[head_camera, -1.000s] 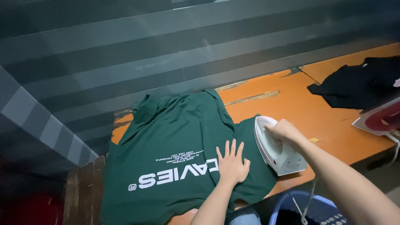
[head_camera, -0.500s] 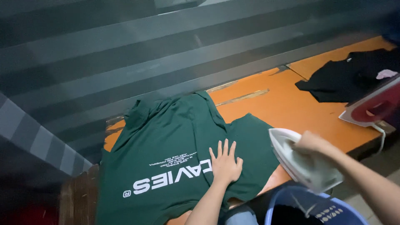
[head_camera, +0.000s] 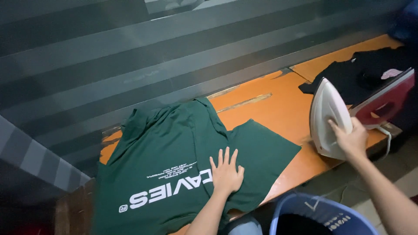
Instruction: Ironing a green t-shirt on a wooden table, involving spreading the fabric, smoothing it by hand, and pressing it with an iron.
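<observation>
A dark green T-shirt with white print lies spread on the orange table. My left hand rests flat on it, fingers apart, just right of the print. My right hand grips the handle of a white iron, which is tipped up on its heel at the table's front right edge, clear of the shirt.
A second iron, red and white, stands just right of the white one. Black garments lie at the far right of the table. A blue bucket sits below the front edge. A striped grey wall runs behind.
My right hand has carried the white iron off the shirt's right sleeve to the right and stood it up near the red iron. My left hand stays pressed on the shirt.
</observation>
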